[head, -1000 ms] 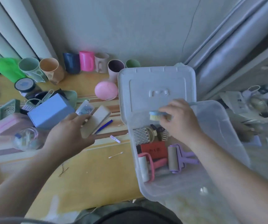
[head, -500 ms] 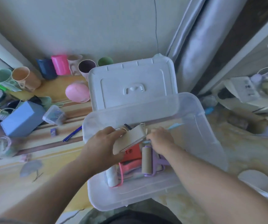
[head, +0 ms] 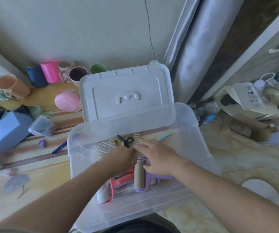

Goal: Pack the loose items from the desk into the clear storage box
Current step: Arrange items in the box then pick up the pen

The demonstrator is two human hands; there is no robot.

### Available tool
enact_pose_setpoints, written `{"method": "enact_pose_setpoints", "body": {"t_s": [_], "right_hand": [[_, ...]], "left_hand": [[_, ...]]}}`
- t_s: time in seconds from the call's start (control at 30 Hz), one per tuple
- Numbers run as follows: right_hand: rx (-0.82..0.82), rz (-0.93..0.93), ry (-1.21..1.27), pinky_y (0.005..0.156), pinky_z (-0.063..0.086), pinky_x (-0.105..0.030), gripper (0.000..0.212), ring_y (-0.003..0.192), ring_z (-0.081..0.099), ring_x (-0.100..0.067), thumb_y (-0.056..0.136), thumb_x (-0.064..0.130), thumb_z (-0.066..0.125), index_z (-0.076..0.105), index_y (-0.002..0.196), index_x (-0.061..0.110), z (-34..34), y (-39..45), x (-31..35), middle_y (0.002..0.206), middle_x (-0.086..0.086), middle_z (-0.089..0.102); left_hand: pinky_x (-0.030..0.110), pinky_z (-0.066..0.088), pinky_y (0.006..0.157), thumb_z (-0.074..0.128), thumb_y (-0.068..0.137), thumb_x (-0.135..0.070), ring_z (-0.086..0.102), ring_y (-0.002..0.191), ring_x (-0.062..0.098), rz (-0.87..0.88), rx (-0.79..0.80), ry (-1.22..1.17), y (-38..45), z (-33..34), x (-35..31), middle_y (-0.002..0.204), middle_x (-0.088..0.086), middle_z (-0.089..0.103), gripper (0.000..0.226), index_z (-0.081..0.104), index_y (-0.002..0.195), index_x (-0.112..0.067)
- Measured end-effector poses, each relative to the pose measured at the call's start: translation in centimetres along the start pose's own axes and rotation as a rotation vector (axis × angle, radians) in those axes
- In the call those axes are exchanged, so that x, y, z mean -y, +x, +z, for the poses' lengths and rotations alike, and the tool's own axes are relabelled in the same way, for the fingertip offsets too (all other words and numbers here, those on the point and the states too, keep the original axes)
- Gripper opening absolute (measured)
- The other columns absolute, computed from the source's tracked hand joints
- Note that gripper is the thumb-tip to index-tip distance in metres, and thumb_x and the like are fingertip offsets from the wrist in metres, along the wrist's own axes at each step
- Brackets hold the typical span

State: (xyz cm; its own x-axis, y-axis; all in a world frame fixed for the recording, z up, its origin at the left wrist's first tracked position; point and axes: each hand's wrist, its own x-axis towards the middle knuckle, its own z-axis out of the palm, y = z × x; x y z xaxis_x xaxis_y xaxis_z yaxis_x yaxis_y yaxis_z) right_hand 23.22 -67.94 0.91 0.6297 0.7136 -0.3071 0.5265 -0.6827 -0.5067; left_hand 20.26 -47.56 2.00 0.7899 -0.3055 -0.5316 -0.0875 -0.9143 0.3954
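Clear storage box (head: 194, 132) now under both hands; left hand (head: 122, 158) just lowered something inside, fingers' state unclear; right hand (head: 159, 157) fingers loose, apart.

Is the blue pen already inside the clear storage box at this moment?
No. The blue pen lies on the desk, just left of the clear storage box, outside its wall.

Soft daylight, blurred, warped edges
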Motion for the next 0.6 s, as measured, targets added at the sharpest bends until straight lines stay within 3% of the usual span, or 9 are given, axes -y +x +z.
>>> {"method": "enact_pose_setpoints", "body": {"t_s": [0.13, 0.23, 0.33, 0.47, 0.6], "right_hand": [[-0.086, 0.128, -0.048, 0.094, 0.053, -0.040, 0.067, 0.125, 0.055, -0.025, 0.087, 0.030, 0.074, 0.049, 0.148, 0.031, 0.4, -0.8, -2.1, 0.138, 0.003, 0.058], [-0.098, 0.090, -0.099, 0.092, 0.055, -0.042, 0.054, 0.120, 0.059, -0.025, 0.084, 0.033, 0.077, 0.062, 0.135, 0.027, 0.2, -1.4, -3.2, 0.131, 0.005, 0.064], [-0.062, 0.120, -0.189, 0.086, 0.057, -0.043, 0.051, 0.114, 0.059, -0.028, 0.080, 0.033, 0.078, 0.064, 0.129, 0.025, -0.1, -1.3, -4.1, 0.127, 0.004, 0.065], [-0.099, 0.260, -0.308, 0.078, 0.052, -0.040, 0.033, 0.109, 0.053, -0.030, 0.084, 0.017, 0.070, 0.063, 0.116, 0.020, -1.0, 0.3, -5.9, 0.120, 0.003, 0.061], [-0.074, 0.316, -0.482, 0.072, 0.037, -0.038, 0.037, 0.108, 0.046, -0.032, 0.082, 0.000, 0.069, 0.058, 0.113, 0.017, -1.8, 3.6, -7.0, 0.116, -0.003, 0.053]], "left_hand": [[0.034, 0.042, 0.071, 0.038, 0.108, -0.036, 0.062, 0.080, 0.019, -0.014, -0.038, -0.343, 0.8, 0.8, -1.0, 0.095, 0.005, 0.071, 0.029, 0.051, 0.131, -0.026], [0.024, 0.042, 0.063, 0.039, 0.108, -0.039, 0.063, 0.073, 0.009, -0.048, -0.025, -0.440, 1.2, 1.1, -1.7, 0.088, -0.001, 0.068, 0.024, 0.050, 0.126, -0.026], [0.030, 0.051, 0.078, 0.045, 0.106, -0.042, 0.068, 0.089, 0.014, -0.071, -0.044, -0.510, 1.5, 1.5, -1.8, 0.105, -0.001, 0.069, 0.026, 0.053, 0.129, -0.031], [0.035, 0.044, 0.105, 0.055, 0.100, -0.030, 0.055, 0.121, 0.017, -0.100, -0.164, -0.429, 1.3, 1.6, -1.0, 0.141, -0.001, 0.051, 0.043, 0.047, 0.142, -0.031], [0.035, 0.044, 0.099, 0.053, 0.097, -0.034, 0.052, 0.123, 0.023, -0.102, -0.172, -0.294, -0.1, 1.4, 0.3, 0.144, 0.002, 0.048, 0.049, 0.047, 0.145, -0.028]]}}
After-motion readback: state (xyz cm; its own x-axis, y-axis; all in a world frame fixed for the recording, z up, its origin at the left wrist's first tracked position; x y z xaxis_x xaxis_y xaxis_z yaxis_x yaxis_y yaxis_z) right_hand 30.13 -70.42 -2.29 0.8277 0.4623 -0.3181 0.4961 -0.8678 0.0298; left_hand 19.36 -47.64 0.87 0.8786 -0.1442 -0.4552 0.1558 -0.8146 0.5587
